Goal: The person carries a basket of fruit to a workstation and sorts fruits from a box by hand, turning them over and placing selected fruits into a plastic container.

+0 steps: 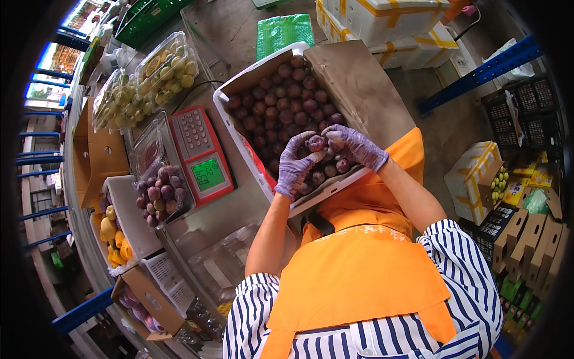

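Observation:
Over the near end of a white box full of dark red plums, both my hands wear purple striped gloves. My left hand is closed around a plum, with thumb and fingers on its sides. Just right of that plum, my right hand has its fingers curled and pressed together; what lies in them, if anything, is hidden. More plums lie in the box below the hands. A brown cardboard flap folds out from the box's right side.
Left of the box stands a red scale with a lit green display. Beside it, an open clear clamshell holds plums. Clamshells of green fruit sit farther back. White foam boxes are stacked behind; a blue post rises at right.

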Demonstrator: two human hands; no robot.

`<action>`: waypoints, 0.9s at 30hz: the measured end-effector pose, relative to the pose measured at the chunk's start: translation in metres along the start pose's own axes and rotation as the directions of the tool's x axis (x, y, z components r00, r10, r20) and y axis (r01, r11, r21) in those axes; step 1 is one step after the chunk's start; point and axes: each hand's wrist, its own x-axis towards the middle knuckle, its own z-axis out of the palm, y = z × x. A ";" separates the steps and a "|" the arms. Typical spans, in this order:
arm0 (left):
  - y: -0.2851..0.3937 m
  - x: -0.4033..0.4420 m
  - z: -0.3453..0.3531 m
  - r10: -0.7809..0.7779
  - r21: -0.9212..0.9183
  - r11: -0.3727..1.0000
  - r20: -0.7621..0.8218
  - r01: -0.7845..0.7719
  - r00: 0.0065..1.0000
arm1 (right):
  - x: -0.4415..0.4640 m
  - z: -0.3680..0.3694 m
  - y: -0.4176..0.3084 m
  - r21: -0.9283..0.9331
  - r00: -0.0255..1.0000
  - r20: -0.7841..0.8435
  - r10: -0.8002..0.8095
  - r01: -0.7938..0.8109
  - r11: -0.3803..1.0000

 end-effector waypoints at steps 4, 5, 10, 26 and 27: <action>-0.015 0.004 -0.005 0.159 0.238 0.955 0.097 -0.178 0.982 | 0.009 0.002 0.014 -0.203 0.983 0.014 -0.183 0.182 0.962; -0.016 0.002 -0.006 0.070 0.114 0.990 0.084 -0.079 0.994 | 0.008 0.001 0.014 -0.226 0.980 0.023 -0.196 0.197 0.954; 0.004 0.003 -0.015 -0.305 -0.459 0.824 0.133 0.332 0.943 | 0.014 -0.006 0.011 0.070 1.000 -0.013 -0.008 0.009 0.998; -0.011 0.015 -0.030 -0.412 -0.599 0.664 0.207 0.448 0.887 | 0.010 -0.018 0.011 0.267 0.993 0.074 0.090 -0.107 0.958; -0.011 0.016 -0.030 -0.437 -0.598 0.637 0.238 0.485 0.867 | 0.010 -0.019 0.013 0.226 0.997 0.063 0.050 -0.063 0.972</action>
